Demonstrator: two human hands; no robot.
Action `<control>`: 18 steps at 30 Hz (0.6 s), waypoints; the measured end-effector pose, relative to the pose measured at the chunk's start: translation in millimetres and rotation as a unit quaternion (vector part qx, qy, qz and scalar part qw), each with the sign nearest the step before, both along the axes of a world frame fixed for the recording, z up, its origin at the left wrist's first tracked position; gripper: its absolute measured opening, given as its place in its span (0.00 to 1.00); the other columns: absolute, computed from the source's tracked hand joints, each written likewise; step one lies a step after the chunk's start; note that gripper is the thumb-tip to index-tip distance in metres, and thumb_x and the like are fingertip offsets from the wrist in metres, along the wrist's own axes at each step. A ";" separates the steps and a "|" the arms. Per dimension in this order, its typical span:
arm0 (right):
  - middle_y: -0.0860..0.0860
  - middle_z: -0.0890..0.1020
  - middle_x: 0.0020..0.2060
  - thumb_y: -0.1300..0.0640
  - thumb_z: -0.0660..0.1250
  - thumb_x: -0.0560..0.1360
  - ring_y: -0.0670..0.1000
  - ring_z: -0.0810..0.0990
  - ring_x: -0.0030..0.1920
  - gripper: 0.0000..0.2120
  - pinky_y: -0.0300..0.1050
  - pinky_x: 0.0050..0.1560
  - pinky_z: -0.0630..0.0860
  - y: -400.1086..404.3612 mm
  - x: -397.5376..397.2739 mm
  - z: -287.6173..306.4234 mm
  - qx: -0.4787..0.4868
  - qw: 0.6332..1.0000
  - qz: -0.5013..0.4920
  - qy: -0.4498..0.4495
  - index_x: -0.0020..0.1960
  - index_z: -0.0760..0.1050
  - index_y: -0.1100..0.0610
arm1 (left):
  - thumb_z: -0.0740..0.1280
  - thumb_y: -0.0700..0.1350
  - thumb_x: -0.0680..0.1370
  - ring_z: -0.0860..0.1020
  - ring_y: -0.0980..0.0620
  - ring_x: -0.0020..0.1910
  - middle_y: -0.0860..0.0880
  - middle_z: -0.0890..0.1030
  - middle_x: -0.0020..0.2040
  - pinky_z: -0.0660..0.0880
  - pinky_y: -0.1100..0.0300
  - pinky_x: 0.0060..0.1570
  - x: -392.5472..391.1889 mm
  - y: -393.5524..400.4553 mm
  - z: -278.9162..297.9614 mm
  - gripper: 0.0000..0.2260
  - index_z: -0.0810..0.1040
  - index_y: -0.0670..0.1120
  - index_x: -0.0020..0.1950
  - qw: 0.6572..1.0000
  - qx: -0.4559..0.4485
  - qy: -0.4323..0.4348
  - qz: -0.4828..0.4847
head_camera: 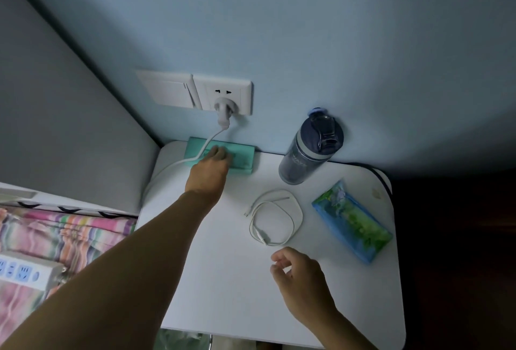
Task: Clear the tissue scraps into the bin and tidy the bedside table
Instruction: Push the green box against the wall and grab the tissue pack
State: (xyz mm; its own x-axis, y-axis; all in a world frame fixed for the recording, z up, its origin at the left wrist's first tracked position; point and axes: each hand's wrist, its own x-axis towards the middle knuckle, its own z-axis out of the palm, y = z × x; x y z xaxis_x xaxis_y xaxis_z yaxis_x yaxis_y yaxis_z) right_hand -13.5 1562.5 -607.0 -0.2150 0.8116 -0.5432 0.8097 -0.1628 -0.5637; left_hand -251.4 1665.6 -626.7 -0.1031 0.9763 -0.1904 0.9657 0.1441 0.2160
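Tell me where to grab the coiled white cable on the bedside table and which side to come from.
Pinch the coiled white cable at its near edge, where the loops overlap by the connector, so one grip likely gathers them all. Come from above and the near side with the right hand, which hovers open just in front. The cable lies flat and loose on the table, apart from the bottle and tissue pack.

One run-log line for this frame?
left hand on teal box | right hand empty, open | coiled cable untouched

A wall socket (223,94) with a white plug (222,113) inserted sits beside a light switch (167,88) on the blue wall (307,28). At left, a power strip (25,270) lies on striped bedding (64,235).
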 end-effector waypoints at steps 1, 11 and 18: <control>0.44 0.83 0.47 0.52 0.64 0.76 0.44 0.80 0.44 0.08 0.35 0.44 0.76 1.6 1.5 0.4 0.000 1.000 -0.003 -0.002 0.53 0.78 0.48 | 0.62 0.25 0.69 0.74 0.39 0.53 0.41 0.72 0.57 0.77 0.46 0.45 0.5 1.3 0.0 0.20 0.73 0.39 0.59 1.000 -0.004 -0.017 0.009; 0.46 0.82 0.49 0.58 0.67 0.74 0.48 0.80 0.46 0.10 0.43 0.46 0.78 27.7 34.5 18.3 0.065 0.994 -0.064 -0.054 0.54 0.77 0.50 | 0.64 0.34 0.71 0.63 0.39 0.73 0.38 0.66 0.74 0.66 0.47 0.70 47.2 -48.8 6.9 0.27 0.66 0.41 0.71 0.986 -0.002 -0.118 0.120; 0.58 0.73 0.67 0.60 0.72 0.70 0.60 0.70 0.66 0.30 0.56 0.62 0.75 55.2 88.2 9.6 0.137 0.971 -0.021 -0.194 0.70 0.67 0.60 | 0.68 0.53 0.69 0.57 0.47 0.76 0.45 0.58 0.78 0.60 0.54 0.70 105.8 -67.2 13.7 0.42 0.49 0.49 0.77 0.958 0.064 -0.263 0.092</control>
State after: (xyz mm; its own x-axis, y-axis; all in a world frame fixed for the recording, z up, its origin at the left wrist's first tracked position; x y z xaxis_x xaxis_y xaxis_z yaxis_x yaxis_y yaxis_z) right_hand 74.7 1617.7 -597.4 -0.0009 0.9405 -0.3398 0.9660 -0.0870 -0.2434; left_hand -145.6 1598.4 -613.0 -0.1984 0.9698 -0.1422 0.6796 0.2406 0.6930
